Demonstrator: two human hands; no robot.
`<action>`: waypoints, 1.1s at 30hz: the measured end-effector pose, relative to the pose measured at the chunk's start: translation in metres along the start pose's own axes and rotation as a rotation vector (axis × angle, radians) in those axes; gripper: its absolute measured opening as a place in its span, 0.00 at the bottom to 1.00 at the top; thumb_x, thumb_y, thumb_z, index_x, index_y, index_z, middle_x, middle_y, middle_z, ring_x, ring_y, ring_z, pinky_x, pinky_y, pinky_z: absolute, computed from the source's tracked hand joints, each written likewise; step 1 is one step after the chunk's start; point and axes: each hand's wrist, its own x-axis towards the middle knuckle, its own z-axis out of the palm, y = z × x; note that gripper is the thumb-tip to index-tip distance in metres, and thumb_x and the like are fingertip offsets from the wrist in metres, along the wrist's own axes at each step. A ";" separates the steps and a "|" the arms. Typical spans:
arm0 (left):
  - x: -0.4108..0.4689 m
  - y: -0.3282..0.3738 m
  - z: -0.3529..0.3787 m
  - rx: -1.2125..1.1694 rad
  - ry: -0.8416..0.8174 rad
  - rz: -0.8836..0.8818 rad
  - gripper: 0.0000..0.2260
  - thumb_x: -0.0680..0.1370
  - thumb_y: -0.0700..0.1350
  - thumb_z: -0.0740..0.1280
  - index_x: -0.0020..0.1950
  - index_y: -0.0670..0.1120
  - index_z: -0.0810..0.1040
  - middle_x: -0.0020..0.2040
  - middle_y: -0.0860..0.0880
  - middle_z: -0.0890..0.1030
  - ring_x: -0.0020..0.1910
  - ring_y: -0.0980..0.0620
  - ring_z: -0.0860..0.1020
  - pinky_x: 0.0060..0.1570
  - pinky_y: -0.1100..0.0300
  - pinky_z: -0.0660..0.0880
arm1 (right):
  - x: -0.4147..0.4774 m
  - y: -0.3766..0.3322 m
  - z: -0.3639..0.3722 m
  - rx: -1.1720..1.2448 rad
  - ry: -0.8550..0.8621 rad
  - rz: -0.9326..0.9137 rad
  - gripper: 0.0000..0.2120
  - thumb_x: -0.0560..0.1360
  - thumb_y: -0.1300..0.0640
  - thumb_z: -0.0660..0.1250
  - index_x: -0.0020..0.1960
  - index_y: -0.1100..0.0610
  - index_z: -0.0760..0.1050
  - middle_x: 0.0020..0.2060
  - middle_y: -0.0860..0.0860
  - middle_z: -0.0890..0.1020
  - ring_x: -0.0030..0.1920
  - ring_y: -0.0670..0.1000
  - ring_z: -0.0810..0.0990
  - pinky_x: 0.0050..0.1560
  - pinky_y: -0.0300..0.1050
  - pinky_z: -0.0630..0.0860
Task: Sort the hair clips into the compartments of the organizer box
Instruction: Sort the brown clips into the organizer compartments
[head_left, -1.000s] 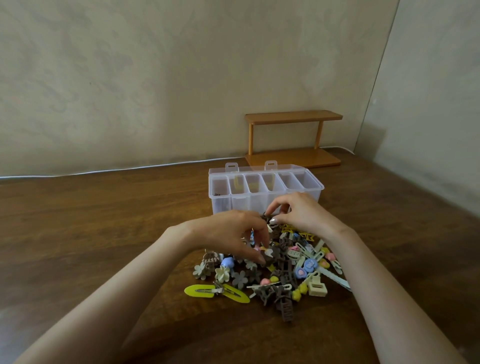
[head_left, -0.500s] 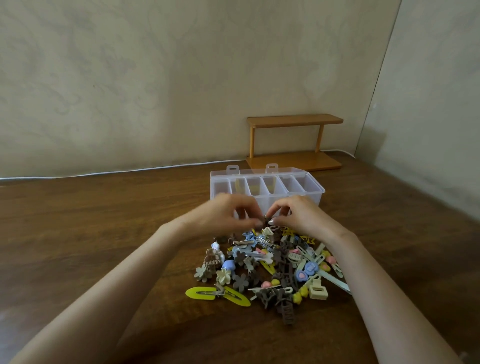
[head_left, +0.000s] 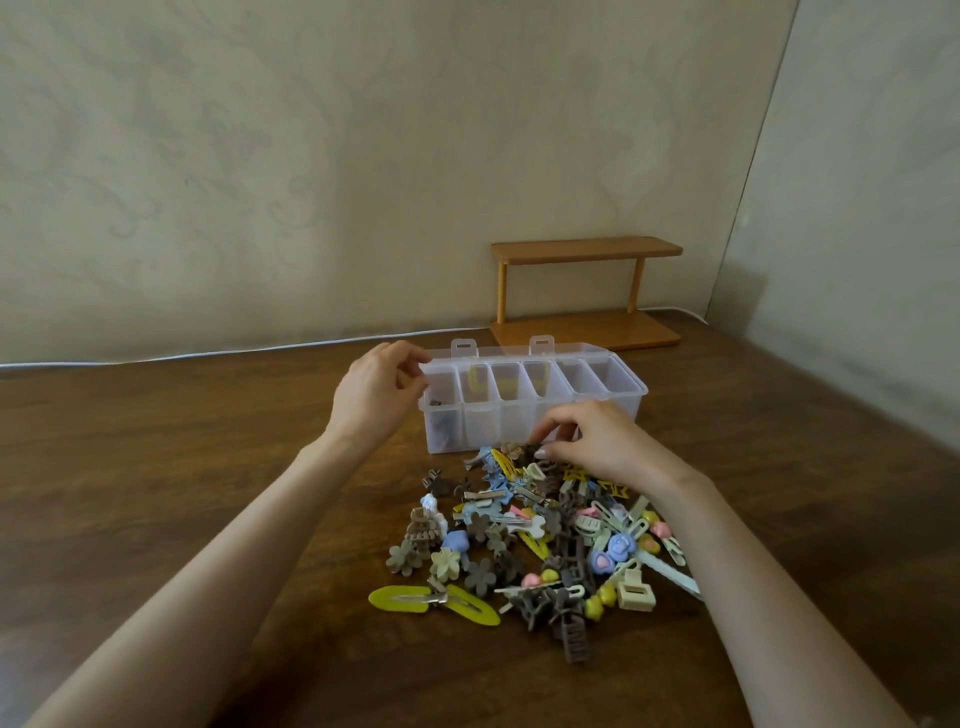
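Whereas half a second ago both hands met over the far edge of the pile of hair clips (head_left: 530, 535), the left hand (head_left: 376, 402) now hangs at the organizer box (head_left: 631, 387), over its leftmost compartment (head_left: 441, 415) – the one with dark brown clips in it. Its fingers (head_left: 410, 364) are curled toward the thumb; whether a clip is between them I cannot tell. The right hand (head_left: 605, 441) has stayed at the pile, fingertips (head_left: 543, 431) bent down among the brown clips just before the box, a grip not confirmable. My reading: one brown clip is being delivered while the next is sought – yet most clips lie unsorted on the surface (head_left: 182, 467).
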 end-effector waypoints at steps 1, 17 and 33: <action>0.000 0.000 -0.001 0.001 0.003 0.000 0.08 0.76 0.42 0.66 0.55 0.46 0.78 0.48 0.48 0.79 0.40 0.56 0.74 0.35 0.69 0.69 | 0.000 0.000 0.000 0.000 -0.002 -0.003 0.07 0.75 0.55 0.68 0.53 0.50 0.80 0.45 0.49 0.79 0.44 0.43 0.75 0.42 0.36 0.71; -0.054 0.083 0.000 -0.131 -0.800 0.474 0.04 0.75 0.44 0.68 0.48 0.50 0.78 0.46 0.58 0.77 0.43 0.63 0.74 0.43 0.70 0.71 | -0.016 -0.005 -0.018 0.200 -0.102 -0.054 0.05 0.73 0.60 0.70 0.45 0.50 0.80 0.41 0.50 0.81 0.42 0.45 0.79 0.42 0.37 0.72; -0.048 0.058 0.012 0.138 -0.649 0.465 0.09 0.76 0.49 0.66 0.56 0.53 0.75 0.52 0.54 0.72 0.47 0.60 0.69 0.45 0.63 0.70 | -0.056 0.012 0.005 0.135 -0.209 -0.147 0.15 0.69 0.63 0.72 0.48 0.43 0.82 0.46 0.43 0.73 0.50 0.40 0.72 0.52 0.40 0.72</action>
